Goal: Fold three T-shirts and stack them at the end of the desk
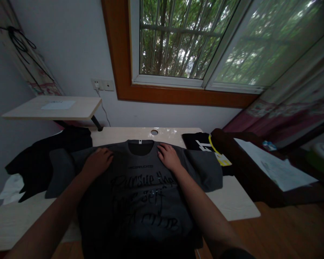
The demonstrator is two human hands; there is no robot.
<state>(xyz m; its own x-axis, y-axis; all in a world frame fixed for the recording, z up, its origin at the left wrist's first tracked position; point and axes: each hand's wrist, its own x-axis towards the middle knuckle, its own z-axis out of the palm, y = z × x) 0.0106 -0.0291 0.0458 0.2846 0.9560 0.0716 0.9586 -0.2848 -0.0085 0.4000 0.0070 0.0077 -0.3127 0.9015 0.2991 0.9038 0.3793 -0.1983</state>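
1. A dark grey shirt (140, 194) is spread front up on the bench (237, 201), with its collar to the far side and black lettering printed across the chest. A small white label (140, 142) is seen inside the collar. Both sleeves are laid out sideways, and the near part is lost in shadow.
2. The left grip (98, 159), a bare hand, is laid on the shirt's left shoulder area, fingers pointing right; whether any cloth is pinched cannot be told.
3. The right grip (169, 155) is rested just right of the collar, opened out with the fingers slightly parted and pressed to the fabric.
4. To the left, black clothing (40, 158) is heaped beside the left sleeve, with white cloth (12, 189) at its near left edge.
5. To the right, a black garment (191, 139) with white and yellow marks is partly covered by the right sleeve.
6. At the far edge of the bench, a round hole (154, 132) is seen. A raised shelf (86, 106), topped with paper (58, 105), is set at the far left.
7. The far wall is fitted with a socket (108, 85) and a brown-framed window (175, 46).
8. At the far right, a white sheet (272, 165) is laid on dark brown furniture (251, 183), near a curtain (299, 104).
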